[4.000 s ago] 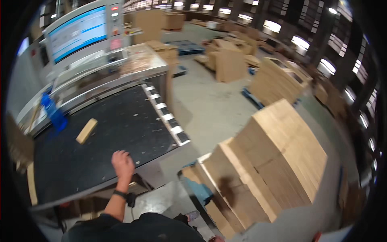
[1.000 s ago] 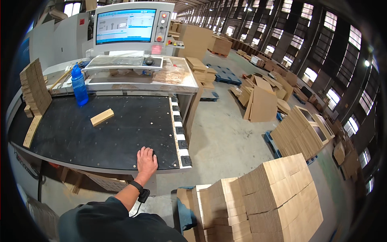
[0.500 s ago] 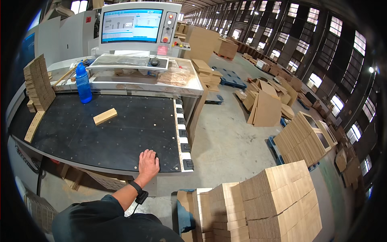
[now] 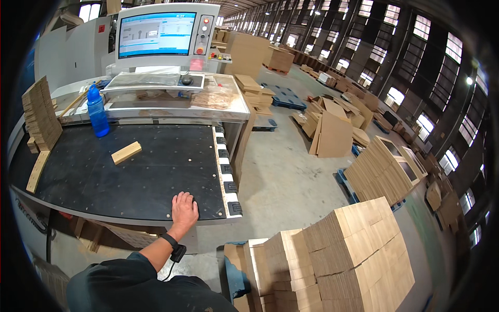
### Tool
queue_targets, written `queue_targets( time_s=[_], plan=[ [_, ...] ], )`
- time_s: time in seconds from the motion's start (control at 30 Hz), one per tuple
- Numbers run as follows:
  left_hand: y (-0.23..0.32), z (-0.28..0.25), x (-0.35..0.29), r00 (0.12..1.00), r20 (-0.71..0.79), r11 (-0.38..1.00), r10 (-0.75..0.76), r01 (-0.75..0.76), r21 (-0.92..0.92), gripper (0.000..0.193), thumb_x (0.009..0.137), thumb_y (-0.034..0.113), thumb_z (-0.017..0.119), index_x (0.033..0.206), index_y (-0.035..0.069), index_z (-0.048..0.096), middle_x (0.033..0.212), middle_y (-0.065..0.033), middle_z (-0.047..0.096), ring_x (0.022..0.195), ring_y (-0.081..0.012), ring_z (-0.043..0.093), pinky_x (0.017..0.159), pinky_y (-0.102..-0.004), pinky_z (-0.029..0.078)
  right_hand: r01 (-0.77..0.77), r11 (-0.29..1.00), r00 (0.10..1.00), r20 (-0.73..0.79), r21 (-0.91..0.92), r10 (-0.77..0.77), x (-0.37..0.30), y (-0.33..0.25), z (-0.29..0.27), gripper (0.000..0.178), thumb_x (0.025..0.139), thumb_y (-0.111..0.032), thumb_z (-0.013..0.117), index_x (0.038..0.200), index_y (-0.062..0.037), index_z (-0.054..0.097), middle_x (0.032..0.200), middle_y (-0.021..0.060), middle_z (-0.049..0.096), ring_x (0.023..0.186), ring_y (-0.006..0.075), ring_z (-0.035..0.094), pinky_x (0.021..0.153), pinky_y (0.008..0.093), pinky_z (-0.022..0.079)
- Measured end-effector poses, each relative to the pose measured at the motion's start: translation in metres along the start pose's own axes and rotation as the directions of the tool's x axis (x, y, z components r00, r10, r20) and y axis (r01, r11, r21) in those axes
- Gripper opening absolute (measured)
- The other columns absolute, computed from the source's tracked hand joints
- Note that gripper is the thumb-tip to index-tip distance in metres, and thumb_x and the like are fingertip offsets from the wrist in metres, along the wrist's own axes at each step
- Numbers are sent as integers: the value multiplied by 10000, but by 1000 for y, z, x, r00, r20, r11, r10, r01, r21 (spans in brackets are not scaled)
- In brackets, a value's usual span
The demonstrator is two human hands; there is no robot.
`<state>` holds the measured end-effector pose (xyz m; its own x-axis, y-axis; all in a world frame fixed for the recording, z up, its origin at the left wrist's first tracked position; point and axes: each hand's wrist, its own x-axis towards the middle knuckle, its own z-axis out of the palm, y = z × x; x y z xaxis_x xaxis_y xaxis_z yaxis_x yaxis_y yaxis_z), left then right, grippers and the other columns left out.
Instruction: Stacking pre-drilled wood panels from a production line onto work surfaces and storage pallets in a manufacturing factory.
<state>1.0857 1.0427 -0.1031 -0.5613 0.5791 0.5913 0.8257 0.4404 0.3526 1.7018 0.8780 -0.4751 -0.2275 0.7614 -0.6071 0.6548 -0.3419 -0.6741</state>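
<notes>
My left hand [image 4: 184, 212] rests palm down on the front edge of a black, dotted work table [image 4: 161, 171], near its right corner. Its fingers lie forward on the surface and hold nothing. A dark strap with a small cabled device [image 4: 177, 253] is around that wrist. Further in on the table lies a short light wooden block [image 4: 126, 153], apart from my hand. Behind it a blue bottle [image 4: 97, 114] stands upright. My right hand is out of view.
A tall stack of narrow boards [image 4: 40, 114] and a wooden strip [image 4: 38, 171] are at the table's left. A monitor [image 4: 156, 35] stands behind. Stacked wooden panels [image 4: 358, 249] rise close on my right, with a blue pallet [image 4: 236, 275] beside them. More panels [image 4: 382, 169] stand further off.
The whole view has shifted slightly, so the table and monitor sit a little further left. My left hand stays on the table edge; the block and bottle have not moved on the table.
</notes>
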Motion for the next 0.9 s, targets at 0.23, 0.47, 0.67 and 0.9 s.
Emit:
queue_targets(
  time_s=[0.23, 0.47, 0.67, 0.9],
  plan=[
    [3, 5, 0, 999, 13, 999, 39, -39, -10, 280, 857, 170, 642, 1075, -6, 641, 1221, -164, 616, 1239, -350, 512, 1090, -504, 350, -105, 987, 994, -32, 120, 109, -43, 3, 42, 213, 844, -151, 554, 664, -42, 590, 712, 144, 627, 677, 309, 580, 631, 442, 449],
    [-6, 9, 1, 999, -15, 999, 30, -30, -15, 255, 865, 137, 640, 1075, -6, 619, 1221, -165, 618, 1244, -359, 517, 1091, -504, 355, -251, 934, 954, -98, 254, 282, -118, 33, 62, 218, 841, -152, 551, 657, -42, 588, 712, 147, 628, 675, 314, 580, 627, 444, 447],
    [-6, 10, 1, 999, 3, 999, 32, -32, -7, 269, 876, 142, 638, 1096, -14, 635, 1238, -168, 621, 1254, -357, 515, 1105, -490, 351, -320, 887, 930, -71, 333, 362, -141, 41, 103, 222, 839, -154, 549, 651, -42, 586, 712, 150, 629, 673, 319, 580, 624, 445, 446],
    [-5, 7, 0, 999, 26, 1000, 24, -23, -17, 265, 880, 143, 632, 1094, -14, 641, 1263, -170, 619, 1273, -358, 508, 1114, -482, 346, -358, 839, 910, -48, 409, 412, -132, 37, 130, 226, 837, -156, 546, 645, -42, 584, 712, 154, 629, 671, 324, 581, 620, 447, 444]
  ],
)
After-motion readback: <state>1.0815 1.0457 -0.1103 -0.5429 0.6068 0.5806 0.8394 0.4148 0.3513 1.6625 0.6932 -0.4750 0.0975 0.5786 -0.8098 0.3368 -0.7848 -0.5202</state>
